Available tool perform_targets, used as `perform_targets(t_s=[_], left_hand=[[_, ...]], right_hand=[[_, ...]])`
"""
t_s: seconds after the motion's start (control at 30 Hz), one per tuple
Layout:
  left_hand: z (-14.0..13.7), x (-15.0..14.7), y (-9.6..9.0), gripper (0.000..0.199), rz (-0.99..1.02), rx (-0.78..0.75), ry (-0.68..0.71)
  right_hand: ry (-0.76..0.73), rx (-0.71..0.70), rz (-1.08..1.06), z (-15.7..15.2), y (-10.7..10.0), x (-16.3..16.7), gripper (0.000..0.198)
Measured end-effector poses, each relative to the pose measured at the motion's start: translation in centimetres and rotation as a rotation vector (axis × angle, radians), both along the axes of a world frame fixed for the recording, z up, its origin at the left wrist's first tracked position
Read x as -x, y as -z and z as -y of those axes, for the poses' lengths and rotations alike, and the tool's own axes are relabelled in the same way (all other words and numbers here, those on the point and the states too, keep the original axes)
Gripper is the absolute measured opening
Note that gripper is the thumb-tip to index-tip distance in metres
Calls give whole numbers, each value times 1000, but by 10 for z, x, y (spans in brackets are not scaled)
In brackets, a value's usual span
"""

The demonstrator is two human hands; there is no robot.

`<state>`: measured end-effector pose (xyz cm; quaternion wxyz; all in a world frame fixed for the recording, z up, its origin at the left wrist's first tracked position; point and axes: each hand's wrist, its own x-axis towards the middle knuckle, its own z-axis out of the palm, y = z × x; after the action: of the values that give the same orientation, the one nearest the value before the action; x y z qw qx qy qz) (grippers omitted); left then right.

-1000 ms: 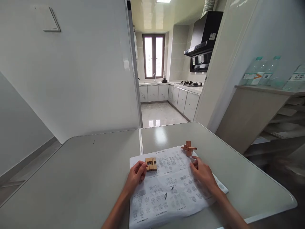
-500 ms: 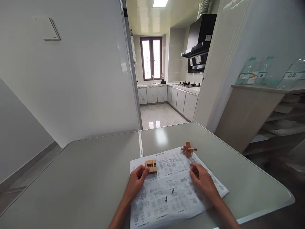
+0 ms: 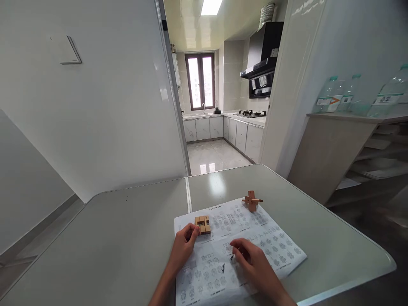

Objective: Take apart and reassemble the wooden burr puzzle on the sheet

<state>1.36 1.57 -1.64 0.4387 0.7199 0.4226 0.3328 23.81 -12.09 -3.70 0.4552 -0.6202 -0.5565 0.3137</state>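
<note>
My left hand [image 3: 187,238] is closed, thumb and fingertips at the near left corner of a square, light wooden block puzzle [image 3: 206,227] with a gap in its middle. The puzzle rests on a large printed instruction sheet [image 3: 219,248] covered in small diagrams. Over the middle of this sheet, my right hand [image 3: 250,257] hovers or rests with curled fingers and a gap between thumb and forefinger; nothing shows in it. At the sheet's far right edge stands a darker wooden interlocking puzzle [image 3: 251,201], shaped like a cross with a bar through it.
The pale green table [image 3: 127,242] has a white seam and rounded corners. Beyond it a doorway leads to a kitchen with a gas hob [image 3: 251,113]. To the right, plastic bottles [image 3: 330,95] stand on a wooden shelf unit [image 3: 331,153]. A white wall [image 3: 105,119] rises at left.
My right hand has moved left and toward me, from near the cross-shaped puzzle to the middle of the sheet. My left hand stays at the square puzzle. The view has tilted slightly.
</note>
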Motion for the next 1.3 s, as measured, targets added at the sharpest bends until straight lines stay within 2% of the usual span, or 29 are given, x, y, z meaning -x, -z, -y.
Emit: perform_targets(t_s=[0.2, 0.67, 1.3], left_hand=[[-3, 1, 5, 44, -14, -25, -8], [-3, -3, 0, 47, -24, -19, -3], [-1, -3, -3, 48, -28, -25, 3]], right_hand=[[-49, -60, 10, 6, 3, 7, 23], [-50, -29, 70, 7, -4, 7, 25], [-36, -67, 64, 6, -6, 8, 25]])
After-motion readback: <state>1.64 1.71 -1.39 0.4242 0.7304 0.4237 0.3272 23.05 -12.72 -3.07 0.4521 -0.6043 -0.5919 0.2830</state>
